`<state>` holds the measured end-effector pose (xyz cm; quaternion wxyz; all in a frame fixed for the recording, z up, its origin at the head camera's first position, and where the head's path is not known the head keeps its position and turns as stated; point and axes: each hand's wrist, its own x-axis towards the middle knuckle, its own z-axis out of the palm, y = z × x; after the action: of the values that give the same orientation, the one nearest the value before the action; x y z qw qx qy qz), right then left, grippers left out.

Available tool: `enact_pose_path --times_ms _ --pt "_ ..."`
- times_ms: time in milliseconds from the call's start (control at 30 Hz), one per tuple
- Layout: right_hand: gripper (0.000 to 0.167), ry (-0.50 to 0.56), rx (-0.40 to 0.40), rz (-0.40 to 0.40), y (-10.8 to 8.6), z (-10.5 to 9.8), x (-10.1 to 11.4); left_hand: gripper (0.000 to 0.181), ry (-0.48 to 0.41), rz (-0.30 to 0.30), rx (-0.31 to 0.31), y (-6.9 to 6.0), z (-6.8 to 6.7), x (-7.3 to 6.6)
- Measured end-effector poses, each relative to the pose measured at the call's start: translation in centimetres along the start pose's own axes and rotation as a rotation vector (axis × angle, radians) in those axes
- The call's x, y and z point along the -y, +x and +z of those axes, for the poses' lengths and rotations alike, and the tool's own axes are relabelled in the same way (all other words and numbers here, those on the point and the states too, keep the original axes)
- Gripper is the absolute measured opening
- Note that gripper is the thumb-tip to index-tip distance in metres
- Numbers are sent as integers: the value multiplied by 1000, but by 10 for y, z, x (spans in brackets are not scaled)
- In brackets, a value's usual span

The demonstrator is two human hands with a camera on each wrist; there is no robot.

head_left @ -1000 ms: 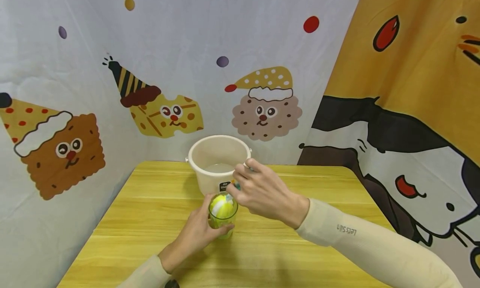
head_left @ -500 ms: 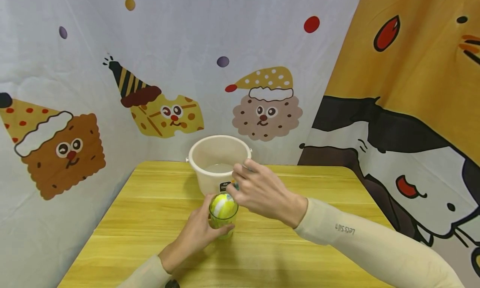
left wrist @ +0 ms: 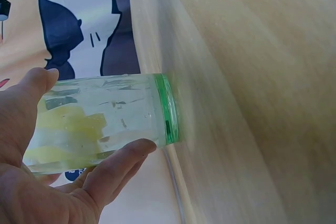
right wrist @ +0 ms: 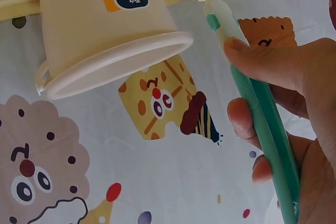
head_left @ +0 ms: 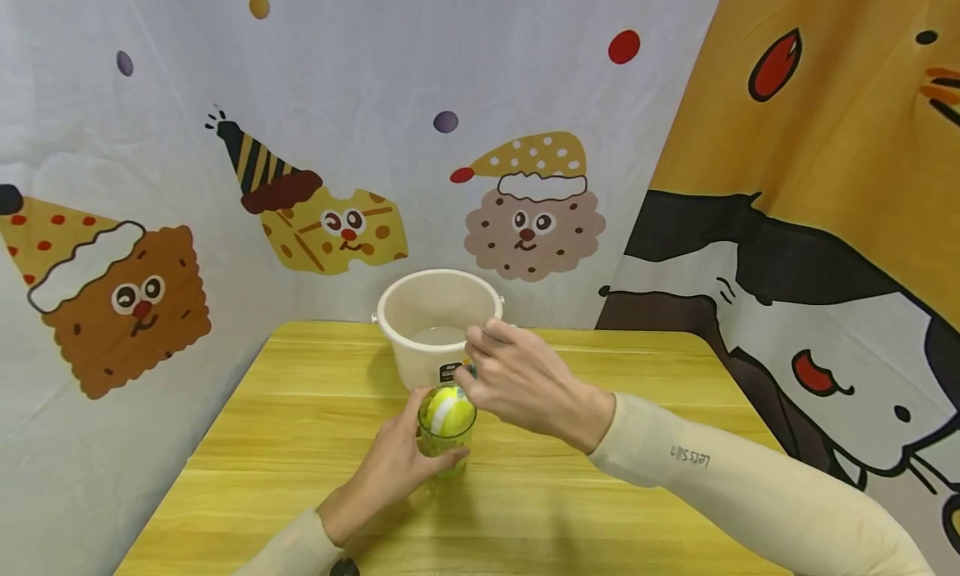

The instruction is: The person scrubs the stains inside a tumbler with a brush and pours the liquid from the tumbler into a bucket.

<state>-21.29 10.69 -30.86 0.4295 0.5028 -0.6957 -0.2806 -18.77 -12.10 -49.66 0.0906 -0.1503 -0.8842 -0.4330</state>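
My left hand [head_left: 397,455] is wrapped round an upright glass [head_left: 447,443] on the table, with fingers and thumb on its sides. In the left wrist view the glass [left wrist: 115,119] has a green base and yellow stuff inside. A yellow and white brush head [head_left: 448,411] fills the glass's mouth. My right hand [head_left: 532,384] grips the green and white handle [right wrist: 268,129] of that brush above the rim, its fingers curled round it. The brush's lower part is seen only through the glass.
Just behind the glass stands a cream bucket [head_left: 405,355] with a label on its front, close to the right hand. The wooden table [head_left: 300,426] reaches back to a printed cloth [head_left: 360,76]. A small dark object [head_left: 344,568] shows at the bottom edge.
The yellow and white head has turned within the glass, its white stripe now lying differently. The right hand has shifted only slightly, while the left hand and glass keep their place.
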Motion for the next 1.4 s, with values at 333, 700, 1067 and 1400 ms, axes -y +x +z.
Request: enact_pose_path --times_ms 333,700,1067,1400 --pt "19 -15 10 -26 2 -2 -1 98 -3 -19 -1 0 0 -1" --pt "17 6 33 -37 3 -5 -4 98 -3 -25 2 0 0 -1" --pt "20 35 25 -43 3 -8 -5 100 -5 -24 6 1 -1 0" --pt "18 66 39 -42 1 -9 -6 102 -2 -20 9 1 -1 -1"
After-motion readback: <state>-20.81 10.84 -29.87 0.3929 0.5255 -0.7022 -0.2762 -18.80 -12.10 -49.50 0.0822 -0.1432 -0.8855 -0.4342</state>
